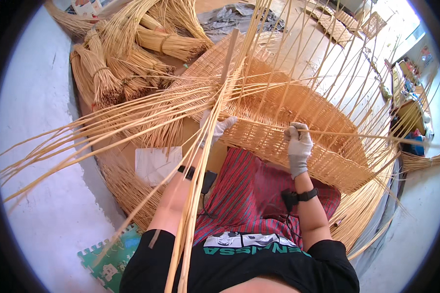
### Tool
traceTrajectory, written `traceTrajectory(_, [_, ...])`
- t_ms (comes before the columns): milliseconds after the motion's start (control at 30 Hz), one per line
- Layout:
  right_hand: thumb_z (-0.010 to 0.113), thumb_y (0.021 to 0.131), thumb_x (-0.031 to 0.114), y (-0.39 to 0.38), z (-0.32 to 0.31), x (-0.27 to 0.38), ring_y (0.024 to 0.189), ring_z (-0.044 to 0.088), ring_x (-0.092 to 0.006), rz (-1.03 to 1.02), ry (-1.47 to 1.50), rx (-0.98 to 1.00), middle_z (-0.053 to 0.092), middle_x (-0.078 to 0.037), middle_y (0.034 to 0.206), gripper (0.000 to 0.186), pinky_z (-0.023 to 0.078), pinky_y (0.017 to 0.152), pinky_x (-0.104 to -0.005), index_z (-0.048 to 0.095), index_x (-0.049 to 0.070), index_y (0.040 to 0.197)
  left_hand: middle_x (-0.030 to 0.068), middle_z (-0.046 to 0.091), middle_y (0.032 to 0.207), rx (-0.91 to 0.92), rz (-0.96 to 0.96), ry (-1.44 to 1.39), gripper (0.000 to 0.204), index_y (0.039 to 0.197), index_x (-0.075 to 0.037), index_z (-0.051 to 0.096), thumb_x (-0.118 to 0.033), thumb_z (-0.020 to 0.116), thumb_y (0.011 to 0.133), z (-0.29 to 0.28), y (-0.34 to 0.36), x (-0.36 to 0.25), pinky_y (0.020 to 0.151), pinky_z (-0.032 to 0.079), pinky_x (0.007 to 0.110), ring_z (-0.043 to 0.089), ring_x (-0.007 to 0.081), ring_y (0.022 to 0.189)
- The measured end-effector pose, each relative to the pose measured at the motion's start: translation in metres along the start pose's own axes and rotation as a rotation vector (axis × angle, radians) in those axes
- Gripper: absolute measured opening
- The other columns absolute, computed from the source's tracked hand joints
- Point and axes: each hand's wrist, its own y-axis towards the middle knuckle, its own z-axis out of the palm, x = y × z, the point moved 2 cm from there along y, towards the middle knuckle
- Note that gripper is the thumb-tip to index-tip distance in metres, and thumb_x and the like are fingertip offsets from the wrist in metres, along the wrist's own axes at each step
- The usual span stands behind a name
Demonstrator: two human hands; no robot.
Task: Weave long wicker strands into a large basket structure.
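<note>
Head view: grey-gloved right hand [298, 146] pinches slender tan rod [349, 134] at near rim of tan wicker basket [259, 137]. Grey-gloved left hand [222, 128]: grip unclear.

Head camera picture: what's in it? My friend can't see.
A gloved right hand pinches a thin rod at the near edge of a woven basket, the gloved left hand farther left. Long stalks stick out from the basket; tied bundles lie at upper left.

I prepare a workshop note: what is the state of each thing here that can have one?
Basket: partly woven, open-topped
Right hand: gloved, closed on a rod
Left hand: gloved, partly hidden
Upper rod bundle: tied
Grey cloth: crumpled
Striped cloth: draped over the lap
White sheet: lying flat
</note>
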Motion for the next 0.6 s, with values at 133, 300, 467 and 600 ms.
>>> traceTrajectory(133, [0.061, 0.098, -0.002, -0.006, 0.015, 0.049, 0.079, 0.064, -0.0118, -0.024, 0.087, -0.027, 0.066, -0.005, 0.089, 0.007, 0.056, 0.073, -0.0258, 0.064, 0.000, 0.104, 0.0191, 0.065, 0.124, 0.062, -0.086, 0.080, 0.074, 0.135, 0.002, 0.055, -0.033, 0.087, 0.078, 0.005, 0.003, 0.023, 0.096, 0.053, 0.039, 0.064, 0.0309, 0.110])
traceTrajectory(300, [0.063, 0.097, 0.015, 0.040, 0.097, 0.153, 0.080, 0.068, -0.0226, -0.488, -0.382, 0.406, 0.070, -0.011, 0.100, 0.015, 0.055, 0.077, -0.0347, 0.069, 0.004, 0.106, 0.0202, 0.065, 0.126, 0.122, -0.233, -0.032, 0.080, 0.137, 0.002, 0.054, -0.042, 0.084, 0.078, 0.007, 0.008, 0.039, 0.098, 0.052, 0.040, 0.063, 0.0321, 0.113])
traceTrajectory(467, [0.069, 0.093, 0.021, 0.154, 0.164, 0.126, 0.091, 0.069, -0.0297, -0.363, -0.354, 0.560, 0.070, -0.015, 0.111, 0.024, 0.055, 0.080, -0.0394, 0.069, 0.010, 0.115, 0.0213, 0.064, 0.128, 0.133, -0.345, -0.099, 0.087, 0.139, 0.003, 0.053, -0.051, 0.081, 0.077, 0.009, 0.008, 0.050, 0.101, 0.050, 0.040, 0.061, 0.0333, 0.117])
traceTrajectory(600, [0.071, 0.090, 0.022, 0.184, 0.166, 0.081, 0.105, 0.070, -0.0373, -0.118, -0.949, 0.015, 0.064, -0.023, 0.124, 0.057, 0.057, 0.086, -0.0438, 0.052, 0.013, 0.143, 0.0221, 0.063, 0.130, 0.144, -0.415, -0.144, 0.092, 0.140, 0.003, 0.052, -0.058, 0.079, 0.077, 0.009, 0.009, 0.066, 0.103, 0.049, 0.040, 0.060, 0.0343, 0.119])
